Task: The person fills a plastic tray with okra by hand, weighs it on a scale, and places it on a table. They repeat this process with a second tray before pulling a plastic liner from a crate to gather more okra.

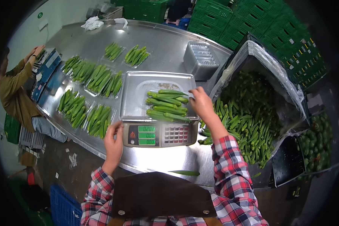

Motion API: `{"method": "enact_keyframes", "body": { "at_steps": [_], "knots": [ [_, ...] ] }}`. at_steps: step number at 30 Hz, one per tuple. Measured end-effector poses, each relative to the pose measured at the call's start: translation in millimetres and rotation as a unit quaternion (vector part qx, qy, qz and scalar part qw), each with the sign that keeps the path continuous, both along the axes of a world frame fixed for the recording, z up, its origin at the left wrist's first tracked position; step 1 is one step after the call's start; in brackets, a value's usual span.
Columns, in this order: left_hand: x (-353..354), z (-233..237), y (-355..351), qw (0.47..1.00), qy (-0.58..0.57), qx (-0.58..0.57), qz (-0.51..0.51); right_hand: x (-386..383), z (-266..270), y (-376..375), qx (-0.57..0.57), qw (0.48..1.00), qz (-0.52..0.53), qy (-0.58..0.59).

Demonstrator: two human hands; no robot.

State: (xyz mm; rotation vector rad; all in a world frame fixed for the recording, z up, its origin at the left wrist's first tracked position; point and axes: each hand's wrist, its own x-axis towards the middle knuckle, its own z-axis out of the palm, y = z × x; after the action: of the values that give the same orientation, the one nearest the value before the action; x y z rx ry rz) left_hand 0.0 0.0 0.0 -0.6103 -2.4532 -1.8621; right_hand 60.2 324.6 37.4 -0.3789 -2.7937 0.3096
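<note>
A clear tray of green okra (167, 105) rests on the steel pan of a weighing scale (132, 98), whose green displays are lit. My right hand (202, 102) is at the tray's right side, its fingertips right by the okra tips and slightly apart. My left hand (113, 141) hovers by the scale's front left corner, fingers loosely bent and holding nothing. A single okra pod (184, 173) lies on the steel table in front of me.
Packed trays of okra (103, 79) stand left of the scale. A stack of clear empty trays (201, 60) is behind it. Loose okra (248, 132) spills from a lined crate (280, 71) on the right. A person (19, 88) works at the far left beside another machine (47, 75).
</note>
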Motion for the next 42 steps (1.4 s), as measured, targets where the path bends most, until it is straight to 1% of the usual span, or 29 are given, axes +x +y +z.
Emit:
{"method": "enact_keyframes", "body": {
  "at_steps": [2,5,6,9,12,13,14,15,16,18,19,20,21,23,26,29,30,33,35,39,40,42],
  "knots": [
    [5,-7,-1,1.000,-0.003,-0.009,-0.013,-18,-23,7,0.035,0.999,-0.026,0.016],
    [12,-2,-3,0.999,-0.009,-0.013,-0.032,-34,-31,25,0.073,0.994,0.023,-0.074],
    [13,-2,-4,0.999,-0.019,-0.004,-0.034,-38,-30,30,0.086,0.993,0.030,-0.070],
    [12,-10,-8,0.998,-0.056,0.007,-0.024,-36,-23,33,0.040,0.998,0.022,-0.046],
    [11,-13,-9,0.997,-0.068,0.013,-0.014,-6,0,40,-0.063,0.989,0.062,0.115],
    [11,-13,-9,0.997,-0.067,0.017,-0.017,9,-5,48,-0.122,0.979,0.065,0.152],
    [11,-12,-8,0.997,-0.068,0.020,-0.020,30,0,46,-0.204,0.973,0.028,0.109],
    [11,-11,-8,0.997,-0.068,0.024,-0.022,53,10,38,-0.274,0.961,-0.025,0.027],
    [12,-11,-8,0.997,-0.065,0.019,-0.024,76,16,31,-0.319,0.947,-0.022,-0.034],
    [14,-12,-9,0.998,-0.058,0.008,-0.029,120,2,10,-0.409,0.910,-0.001,-0.071],
    [16,-13,-9,0.997,-0.065,0.007,-0.031,137,-1,-7,-0.483,0.869,-0.023,-0.108],
    [17,-14,-8,0.997,-0.073,0.005,-0.035,159,-29,-12,-0.426,0.891,-0.020,-0.156],
    [18,-14,-7,0.996,-0.080,0.003,-0.039,174,-48,-22,-0.398,0.900,0.002,-0.179],
    [20,-15,-5,0.995,-0.086,0.011,-0.048,196,-86,-43,-0.414,0.892,-0.002,-0.182],
    [19,-15,-4,0.994,-0.089,0.020,-0.055,203,-103,-58,-0.382,0.914,-0.046,-0.131],
    [16,-19,-9,0.994,-0.089,0.025,-0.052,189,-82,-56,-0.376,0.916,-0.128,-0.053],
    [15,-20,-11,0.995,-0.089,0.026,-0.049,184,-75,-53,-0.369,0.919,-0.141,-0.023],
    [12,-19,-16,0.996,-0.076,0.033,-0.039,166,-56,-42,-0.302,0.945,-0.111,0.055],
    [10,-20,-21,0.997,-0.069,0.027,-0.030,154,-43,-38,-0.286,0.947,-0.113,0.089],
    [5,-15,-23,0.998,-0.064,0.016,-0.010,128,-25,-26,-0.246,0.958,-0.071,0.129],
    [4,-15,-22,0.998,-0.054,0.011,-0.010,121,-18,-26,-0.252,0.959,-0.069,0.115],
    [-3,-14,-16,1.000,-0.029,0.003,-0.012,103,-13,-23,-0.191,0.977,-0.054,0.075]
  ]
}}
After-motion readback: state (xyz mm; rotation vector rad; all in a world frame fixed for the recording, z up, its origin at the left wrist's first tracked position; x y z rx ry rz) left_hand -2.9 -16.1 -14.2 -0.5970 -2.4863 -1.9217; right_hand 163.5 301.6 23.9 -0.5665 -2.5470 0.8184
